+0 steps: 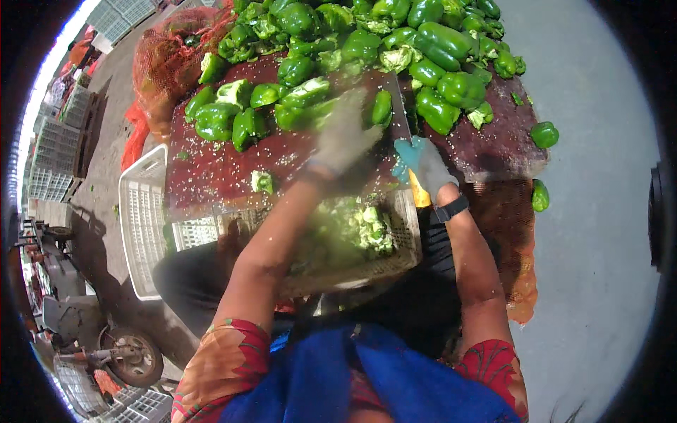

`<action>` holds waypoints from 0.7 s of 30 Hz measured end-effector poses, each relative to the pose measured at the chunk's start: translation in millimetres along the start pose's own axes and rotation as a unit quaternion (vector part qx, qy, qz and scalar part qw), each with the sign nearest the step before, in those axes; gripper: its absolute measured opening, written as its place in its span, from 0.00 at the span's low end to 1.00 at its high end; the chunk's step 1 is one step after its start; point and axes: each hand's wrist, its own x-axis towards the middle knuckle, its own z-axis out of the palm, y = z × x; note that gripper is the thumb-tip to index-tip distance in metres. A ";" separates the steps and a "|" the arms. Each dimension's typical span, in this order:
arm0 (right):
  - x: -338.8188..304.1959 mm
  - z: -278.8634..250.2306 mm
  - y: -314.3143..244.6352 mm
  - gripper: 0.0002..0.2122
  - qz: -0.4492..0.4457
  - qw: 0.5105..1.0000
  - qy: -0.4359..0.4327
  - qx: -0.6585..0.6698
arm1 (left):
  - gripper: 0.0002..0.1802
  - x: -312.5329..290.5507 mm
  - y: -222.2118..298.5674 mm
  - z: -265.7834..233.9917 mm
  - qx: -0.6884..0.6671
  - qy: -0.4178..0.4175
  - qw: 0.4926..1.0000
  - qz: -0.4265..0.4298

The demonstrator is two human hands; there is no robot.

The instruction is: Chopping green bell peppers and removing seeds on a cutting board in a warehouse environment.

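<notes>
While the left hand (pixel 345 137) blurs over the dark red table (pixel 211 173), its gloved grip looks spread loosely above the peppers (pixel 303 95), and I cannot tell whether it has hold of anything. Just to its right, the right hand (pixel 423 166), in a blue-green glove, is closed round the yellow handle of a knife (pixel 398 113), whose broad blade points up toward the pile. A black band sits on that wrist.

Peppers lie heaped across the far half of the table, from beside the left hand to well past the right; 2 more sit apart on the grey floor (pixel 599 211) at the right. They are glossy, deep green, some whole, some cut open showing pale insides.

Below the hands, a pale crate (pixel 405 243) holds cut green and whitish pepper scraps. A white crate (pixel 141 225) stands left of it. An orange net sack (pixel 166 60) lies at the table's far left.
</notes>
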 end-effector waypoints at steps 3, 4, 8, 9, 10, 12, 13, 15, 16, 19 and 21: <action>-8.4 -2.5 -5.3 0.13 0.014 0.999 0.005 -0.043 | 0.39 7.7 11.4 -2.7 -0.012 -0.038 0.999 0.016; -6.6 -3.6 -4.4 0.13 0.014 0.999 0.007 -0.043 | 0.38 12.2 12.5 -2.7 -0.015 -0.107 0.994 -0.017; 1.4 -7.9 4.4 0.13 0.028 0.995 -0.030 0.090 | 0.32 21.4 -29.8 4.6 -0.247 -0.061 0.965 -0.063; 9.0 -17.7 18.1 0.12 -0.019 0.997 -0.039 0.066 | 0.28 19.4 -28.1 -3.3 -0.338 -0.066 0.930 -0.132; 10.0 -18.3 16.5 0.12 -0.067 0.995 -0.054 0.041 | 0.23 17.9 -21.0 -16.8 -0.422 -0.065 0.882 -0.201; 9.1 -25.1 7.9 0.12 -0.003 0.991 -0.077 0.108 | 0.20 19.3 -5.5 -35.7 -0.509 -0.067 0.831 -0.214; 8.2 -29.5 5.6 0.12 0.042 0.986 -0.087 0.138 | 0.18 18.0 3.5 -43.3 -0.593 -0.070 0.771 -0.221; 8.7 -30.5 2.3 0.12 0.046 0.977 -0.109 0.178 | 0.14 18.8 6.2 -51.6 -0.594 -0.096 0.764 -0.232; 12.6 -32.1 6.1 0.12 0.045 0.977 -0.113 0.178 | 0.14 23.0 -1.3 -55.8 -0.529 -0.123 0.805 -0.238; 14.3 -29.3 5.8 0.13 0.064 0.983 -0.104 0.135 | 0.18 42.0 -20.8 -29.5 -0.422 -0.101 0.863 -0.260; 19.4 -26.7 41.6 0.14 -0.066 0.997 -0.010 0.038 | 0.21 47.7 -18.2 -12.4 -0.377 -0.131 0.887 -0.234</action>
